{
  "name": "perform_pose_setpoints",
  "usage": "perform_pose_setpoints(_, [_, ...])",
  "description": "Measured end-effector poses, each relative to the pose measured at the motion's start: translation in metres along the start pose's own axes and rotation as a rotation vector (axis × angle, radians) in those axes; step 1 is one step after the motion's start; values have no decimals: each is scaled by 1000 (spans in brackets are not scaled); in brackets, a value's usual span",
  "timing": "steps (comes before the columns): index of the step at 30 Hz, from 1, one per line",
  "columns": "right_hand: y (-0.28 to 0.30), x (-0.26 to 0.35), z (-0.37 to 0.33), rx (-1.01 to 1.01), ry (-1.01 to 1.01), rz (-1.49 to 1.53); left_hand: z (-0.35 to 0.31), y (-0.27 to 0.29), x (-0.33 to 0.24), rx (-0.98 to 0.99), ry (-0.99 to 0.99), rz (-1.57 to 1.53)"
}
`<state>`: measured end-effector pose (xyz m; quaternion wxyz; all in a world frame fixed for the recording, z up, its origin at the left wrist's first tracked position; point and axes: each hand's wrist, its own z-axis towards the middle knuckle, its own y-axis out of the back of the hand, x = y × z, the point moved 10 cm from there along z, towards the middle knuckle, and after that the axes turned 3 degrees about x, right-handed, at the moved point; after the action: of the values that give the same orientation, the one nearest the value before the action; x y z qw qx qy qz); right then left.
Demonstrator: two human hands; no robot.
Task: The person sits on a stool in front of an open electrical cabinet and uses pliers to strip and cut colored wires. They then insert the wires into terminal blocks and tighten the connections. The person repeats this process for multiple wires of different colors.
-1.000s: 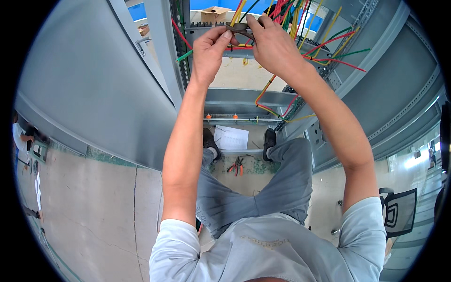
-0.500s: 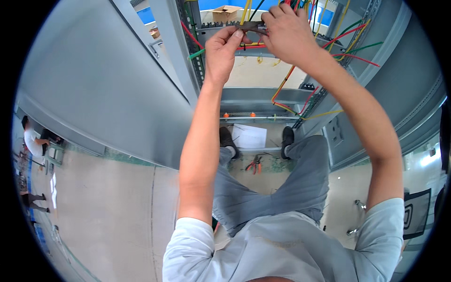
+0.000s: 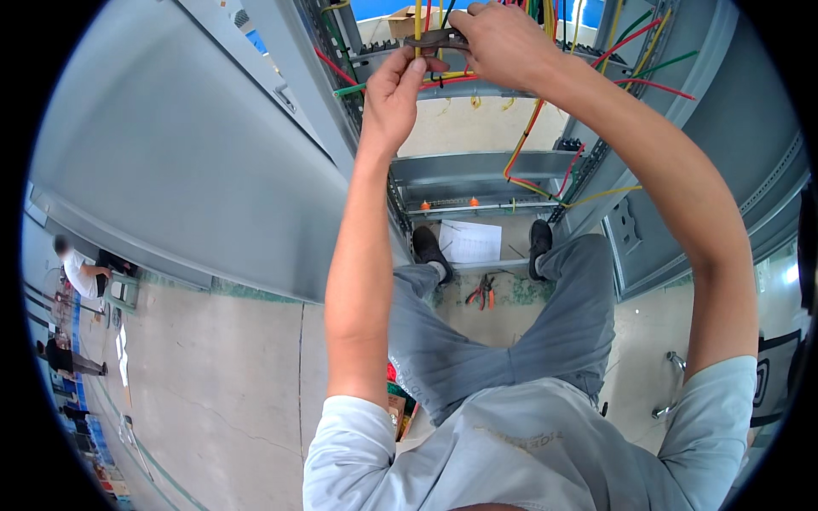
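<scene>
The yellow wire now stands nearly upright where it crosses the dark plier-like tool, and a short stretch of it shows below, which suggests it is better lined up with the tool's head; whether the edges bite is too small to tell. The left hand pinches that wire between thumb and fingers just beneath the tool, and the right hand is closed around the handles, both at the far side of the scene, in front of the cabinet crossbar. Half a second ago the wire leaned to the right. The orange-handled pliers and paper sheet on the floor appear further right than before, probably from a head turn, and more of the grey cabinet door fills the left.
</scene>
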<state>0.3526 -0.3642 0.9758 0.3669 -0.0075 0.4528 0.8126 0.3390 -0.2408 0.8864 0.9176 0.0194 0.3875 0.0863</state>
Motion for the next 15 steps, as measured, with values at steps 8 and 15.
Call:
perform_pose_setpoints(8, [-3, -31, 10, -88, -194, 358, 24, 22, 8, 128, 118, 62])
perform_pose_setpoints(15, [-102, -15, -26, -255, -389, 1156, 51, 26, 1, 379, 261, 286])
